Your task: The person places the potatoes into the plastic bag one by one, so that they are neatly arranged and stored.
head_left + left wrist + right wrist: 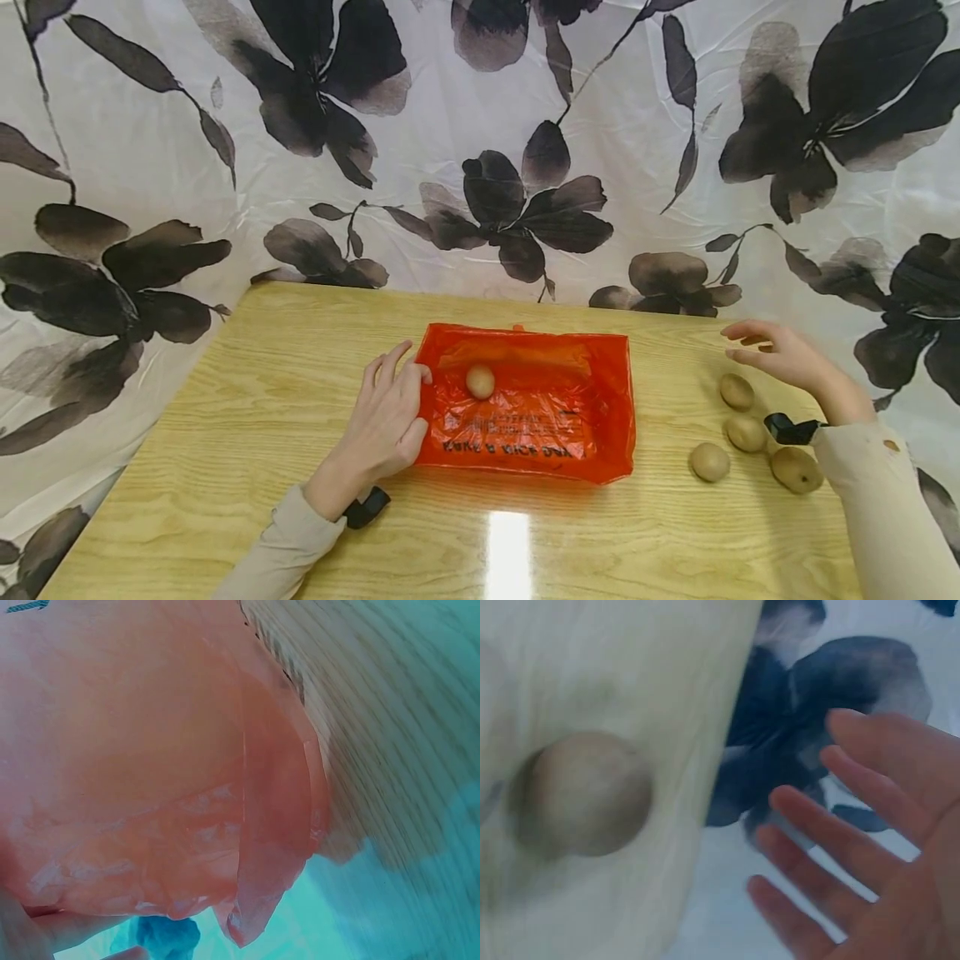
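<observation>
A red plastic bag, spread wide like a shallow box with dark printing inside, lies mid-table. One round potato rests in it. My left hand grips the bag's left rim, index finger hooked over the edge; in the left wrist view the bag's side hides most of that hand. At the right, my right hand hovers past a potato, holding nothing. Its fingers are relaxed and spread in the right wrist view, with a potato on the table to the left.
More potatoes lie at the right: a middle one, a pale one and a larger one beside the right wrist's black strap. A flower-patterned cloth hangs behind the wooden table.
</observation>
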Demonstrator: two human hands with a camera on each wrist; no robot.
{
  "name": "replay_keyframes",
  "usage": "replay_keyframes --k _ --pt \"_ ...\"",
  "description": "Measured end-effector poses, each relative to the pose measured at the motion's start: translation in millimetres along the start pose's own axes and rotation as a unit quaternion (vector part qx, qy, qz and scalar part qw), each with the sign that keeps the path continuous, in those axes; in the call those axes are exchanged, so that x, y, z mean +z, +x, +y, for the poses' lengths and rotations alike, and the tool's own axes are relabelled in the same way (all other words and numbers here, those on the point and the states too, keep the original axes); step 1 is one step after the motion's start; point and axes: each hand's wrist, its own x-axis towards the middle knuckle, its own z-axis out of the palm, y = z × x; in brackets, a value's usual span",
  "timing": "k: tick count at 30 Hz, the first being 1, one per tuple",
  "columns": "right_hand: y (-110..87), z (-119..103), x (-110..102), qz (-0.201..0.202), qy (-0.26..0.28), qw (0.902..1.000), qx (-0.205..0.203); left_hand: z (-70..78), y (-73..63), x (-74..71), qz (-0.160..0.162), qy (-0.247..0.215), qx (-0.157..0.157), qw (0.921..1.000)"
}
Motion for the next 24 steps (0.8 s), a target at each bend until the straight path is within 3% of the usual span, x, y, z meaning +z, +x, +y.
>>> replay_keyframes --k 5,14,18,24 --pt "-7.0 15 7 -0.050 0.004 0.9986 -0.016 0.5 0.2 0.9 -0.002 0.001 -0.001 1.0000" --pt "-9.5 14 10 -0.150 0.035 0.9865 0.056 0.1 -0.5 2.1 -0.003 0.002 -0.006 1.0000" --pt "-10.1 15 11 -0.169 0.029 0.9826 0.071 0.4 -0.2 2.6 0.002 0.003 -0.005 1.0000" --pt "-10.4 16 13 -0.167 0.019 0.9827 0.078 1.1 -0.1 4.0 0.010 0.007 0.001 0.9999"
